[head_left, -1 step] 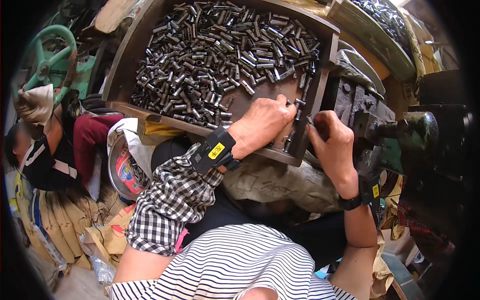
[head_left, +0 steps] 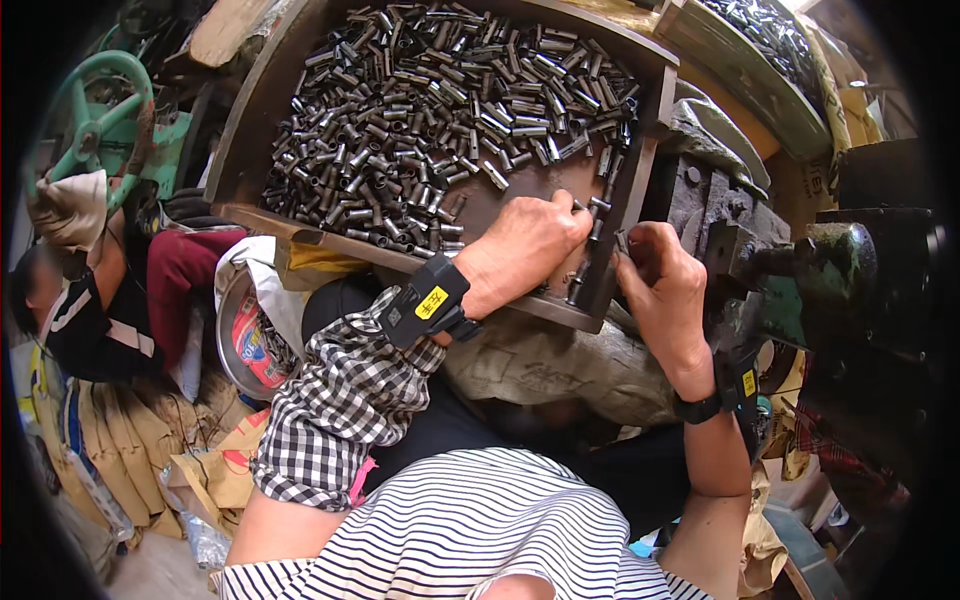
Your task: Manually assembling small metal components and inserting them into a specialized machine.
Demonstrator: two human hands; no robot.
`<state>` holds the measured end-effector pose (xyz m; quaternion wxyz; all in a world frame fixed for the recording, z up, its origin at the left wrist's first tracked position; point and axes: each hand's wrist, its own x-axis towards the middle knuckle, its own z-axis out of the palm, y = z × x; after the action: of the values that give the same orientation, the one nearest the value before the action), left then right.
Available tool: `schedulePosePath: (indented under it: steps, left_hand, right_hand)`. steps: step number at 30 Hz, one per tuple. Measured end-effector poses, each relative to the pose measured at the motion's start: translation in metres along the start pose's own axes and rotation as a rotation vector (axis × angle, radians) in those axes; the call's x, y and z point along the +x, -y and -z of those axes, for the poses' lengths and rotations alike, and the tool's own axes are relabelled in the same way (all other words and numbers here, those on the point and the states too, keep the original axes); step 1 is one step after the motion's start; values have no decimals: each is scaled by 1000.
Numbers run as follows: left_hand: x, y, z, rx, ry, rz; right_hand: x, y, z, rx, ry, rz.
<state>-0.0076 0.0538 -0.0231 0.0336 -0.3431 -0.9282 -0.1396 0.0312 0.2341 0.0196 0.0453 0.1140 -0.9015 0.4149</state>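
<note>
A wooden tray (head_left: pixel 335 237) in front of me holds a heap of short dark metal tubes (head_left: pixel 400 140). My left hand (head_left: pixel 525 245) reaches over its near edge, fingers curled and closed on a metal tube (head_left: pixel 577 206) whose dark end shows at the fingertips. Just beside it, several more tubes (head_left: pixel 597 226) lie in a line along the tray's right wall. Outside that wall, my right hand (head_left: pixel 662 275) is closed in a pinch on a small grey metal piece (head_left: pixel 622 242), partly hidden by the fingers.
A dark, greasy machine (head_left: pixel 790 260) stands close to my right hand. At left is a metal bowl (head_left: pixel 228 335) with small parts and a red packet. A green handwheel (head_left: pixel 95 125) and another person (head_left: pixel 90 300) are farther left. More metal parts fill a box (head_left: pixel 760 85) at far right.
My right wrist and forearm have shifted very slightly. The left hand and the tubes look the same.
</note>
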Motion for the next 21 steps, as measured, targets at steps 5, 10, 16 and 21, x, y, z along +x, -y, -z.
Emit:
schedulePosePath:
  steps: [5,10,16,21]
  left_hand:
    - [0,0,5,-191,-88,27]
    - [4,-6,34,-1360,87,603]
    - [-2,4,31,-1791,32,622]
    - [1,0,37,-1789,80,644]
  right_hand:
    - [-3,-1,-4,235,-9,-126]
    - [-1,-3,3,353,40,-191]
    - [-1,2,7,637,149,-451]
    - [-2,-6,6,788,163,-474]
